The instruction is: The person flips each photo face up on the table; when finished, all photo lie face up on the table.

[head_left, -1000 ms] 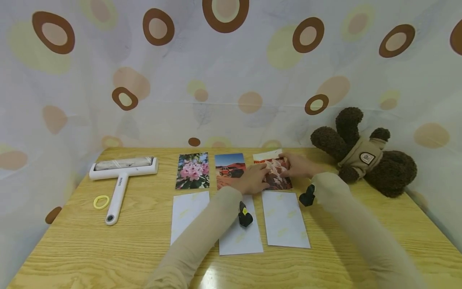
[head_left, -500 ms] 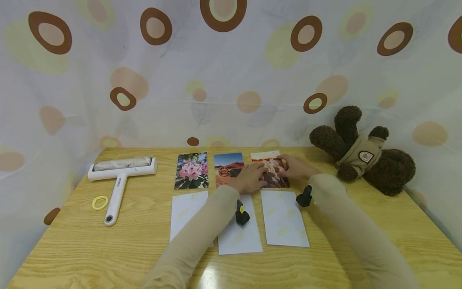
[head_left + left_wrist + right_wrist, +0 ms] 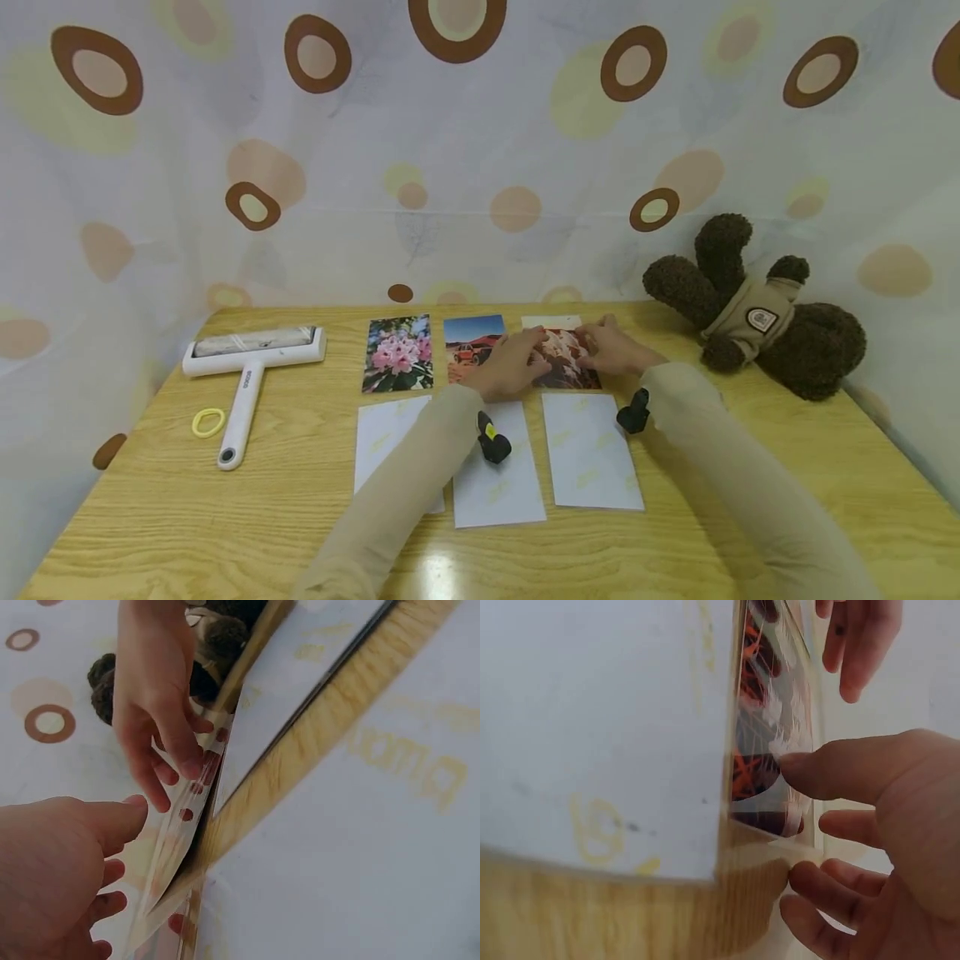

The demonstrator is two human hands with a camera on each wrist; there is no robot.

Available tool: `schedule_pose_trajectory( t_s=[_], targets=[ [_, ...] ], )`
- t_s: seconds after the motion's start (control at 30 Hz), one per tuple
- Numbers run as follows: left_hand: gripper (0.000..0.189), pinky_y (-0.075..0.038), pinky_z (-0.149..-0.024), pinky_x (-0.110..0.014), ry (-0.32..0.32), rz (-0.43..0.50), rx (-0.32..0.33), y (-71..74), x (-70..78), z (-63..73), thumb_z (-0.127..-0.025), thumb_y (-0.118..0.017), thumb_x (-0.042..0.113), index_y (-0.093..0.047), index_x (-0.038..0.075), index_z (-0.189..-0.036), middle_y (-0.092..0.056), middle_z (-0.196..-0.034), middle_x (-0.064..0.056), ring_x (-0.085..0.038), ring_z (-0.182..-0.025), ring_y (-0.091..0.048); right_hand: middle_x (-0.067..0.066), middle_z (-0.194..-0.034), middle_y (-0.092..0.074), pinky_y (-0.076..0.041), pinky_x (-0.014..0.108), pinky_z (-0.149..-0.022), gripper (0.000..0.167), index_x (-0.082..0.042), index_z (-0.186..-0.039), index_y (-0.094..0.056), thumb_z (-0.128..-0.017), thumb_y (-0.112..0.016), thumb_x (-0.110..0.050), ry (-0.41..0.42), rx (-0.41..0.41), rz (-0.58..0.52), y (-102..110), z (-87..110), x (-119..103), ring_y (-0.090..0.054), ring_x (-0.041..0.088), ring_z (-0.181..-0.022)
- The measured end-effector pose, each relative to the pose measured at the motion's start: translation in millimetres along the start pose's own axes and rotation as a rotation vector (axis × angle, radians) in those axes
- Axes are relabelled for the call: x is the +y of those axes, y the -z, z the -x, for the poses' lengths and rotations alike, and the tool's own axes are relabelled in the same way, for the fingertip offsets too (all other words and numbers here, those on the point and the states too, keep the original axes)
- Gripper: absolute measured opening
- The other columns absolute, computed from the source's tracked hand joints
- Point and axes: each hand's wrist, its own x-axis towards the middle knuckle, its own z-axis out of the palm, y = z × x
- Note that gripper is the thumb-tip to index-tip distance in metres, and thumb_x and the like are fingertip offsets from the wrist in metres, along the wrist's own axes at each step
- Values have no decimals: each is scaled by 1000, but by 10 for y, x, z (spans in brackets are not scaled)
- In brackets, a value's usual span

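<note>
A glossy red and white picture card (image 3: 561,367) lies at the back of the table, a white strip showing along its top. At its left edge is my left hand (image 3: 504,367), fingers extended and partly covering the middle card, a red off-road car in a desert (image 3: 472,337). From the other side my right hand (image 3: 618,348) touches the red and white card. In the right wrist view the right thumb (image 3: 802,771) rests on the glossy surface, with the other fingers beside the edge. The left wrist view shows the left thumb (image 3: 124,817) apart from its fingers, holding nothing.
A pink flower card (image 3: 400,354) lies at the left of the row. Three white sheets (image 3: 592,450) lie in front. Further left are a white T-shaped roller tool (image 3: 251,375) and a yellow ring (image 3: 208,422). A brown plush toy (image 3: 757,317) lies back right.
My left hand has drawn slightly left and its fingers have shifted along the card's left edge. The right hand stays at the right edge. The head view has shifted slightly.
</note>
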Motion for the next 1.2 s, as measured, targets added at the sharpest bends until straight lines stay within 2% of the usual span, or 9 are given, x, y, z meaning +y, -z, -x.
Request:
schedule_pose_trajectory(
  t_s=[0.17, 0.27, 0.5, 0.67, 0.77, 0.83, 1.0, 1.1, 1.2],
  targets=[
    [49, -13, -118, -51, -19, 55, 45, 187, -40, 223, -100, -52, 25, -42, 7, -144, -28, -158, -9, -27, -146, -23, 32, -125, -24, -42, 37, -69, 45, 11, -135, -40, -98, -51, -12, 42, 72, -30, -38, 83, -84, -47, 27, -91],
    [49, -18, -117, -51, -51, 96, 64, 290, -92, 386, -99, -53, 21, -43, 2, -143, -29, -156, -13, -30, -145, -24, 30, -127, -20, -40, 30, -61, 43, 9, -133, -42, -97, -52, -13, 63, 100, -30, -80, 95, -171, -50, 20, -73],
    [39, -29, -111, -54, -134, 127, 112, 428, -164, 819, -96, -57, 14, -52, -7, -129, -32, -151, -24, -39, -139, -31, 29, -125, -30, -38, 28, -55, 38, 6, -126, -51, -94, -58, -14, 200, 141, -7, -228, 54, -551, -44, 14, -59],
    [40, -25, -110, -61, -86, 108, 144, 458, -229, 1158, -95, -58, 17, -53, -5, -128, -32, -151, -23, -40, -139, -30, 28, -119, -44, -38, 26, -54, 41, 8, -127, -52, -93, -60, -12, 306, 207, 14, -372, 28, -895, -43, 12, -59],
    [41, -23, -109, -63, -56, 103, 151, 487, -289, 1379, -94, -58, 18, -54, -5, -128, -33, -151, -23, -41, -140, -28, 24, -118, -48, -38, 26, -54, 46, 5, -134, -49, -93, -61, -14, 333, 187, -3, -443, 31, -1116, -41, 13, -61],
    [41, -25, -108, -64, -45, 96, 165, 508, -343, 1526, -93, -59, 17, -54, -4, -128, -35, -149, -24, -42, -138, -30, 22, -115, -51, -39, 27, -55, 45, 3, -132, -51, -93, -62, -14, 365, 177, -4, -490, 32, -1255, -41, 14, -62],
    [36, -23, -108, -65, 61, 100, 165, 556, -463, 1855, -92, -61, 15, -56, 1, -124, -38, -147, -23, -42, -138, -31, 15, -105, -53, -48, 27, -60, 38, 0, -122, -59, -90, -67, -18, 465, 169, 11, -642, -11, -1479, -53, 15, -70],
    [43, -21, -109, -64, 143, 113, 151, 578, -500, 2037, -92, -62, 15, -51, 5, -132, -37, -149, -20, -40, -140, -28, 13, -106, -53, -50, 28, -68, 39, -2, -120, -60, -88, -69, -21, 503, 134, 26, -720, -33, -1574, -56, 17, -82],
    [54, -23, -112, -60, 174, 121, 152, 579, -541, 2210, -91, -64, 14, -42, 3, -140, -37, -149, -19, -39, -140, -29, 14, -109, -54, -49, 34, -77, 46, -3, -124, -59, -86, -71, -26, 535, 72, 60, -769, -44, -1682, -53, 21, -93]
  ],
)
